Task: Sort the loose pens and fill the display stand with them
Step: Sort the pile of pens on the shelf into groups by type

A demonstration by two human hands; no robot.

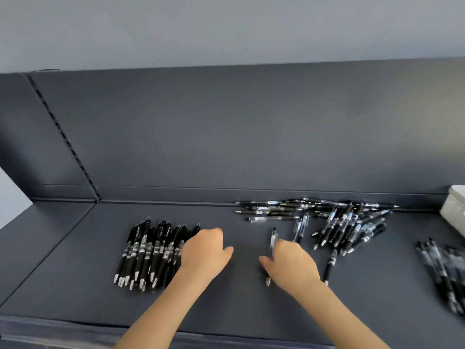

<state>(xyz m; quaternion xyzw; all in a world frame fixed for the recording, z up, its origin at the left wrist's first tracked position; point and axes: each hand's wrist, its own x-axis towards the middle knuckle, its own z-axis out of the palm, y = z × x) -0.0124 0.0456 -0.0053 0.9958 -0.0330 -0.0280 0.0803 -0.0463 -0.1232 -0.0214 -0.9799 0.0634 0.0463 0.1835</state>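
A neat row of black pens (148, 253) lies side by side on the dark shelf, tips toward me. My left hand (205, 250) rests on the right end of that row, fingers bent over the pens there. My right hand (292, 260) grips a clear-barrelled pen (273, 241) that points away from me, its tip showing below my palm. A loose heap of mixed black and clear pens (337, 220) sprawls behind and to the right of that hand. One black pen (331, 263) lies alone just right of my wrist.
Another group of dark pens (445, 270) lies at the right edge, blurred. A white box (455, 210) stands at the far right against the shelf's back panel (226, 134). A slotted upright (65, 139) divides the panel at left.
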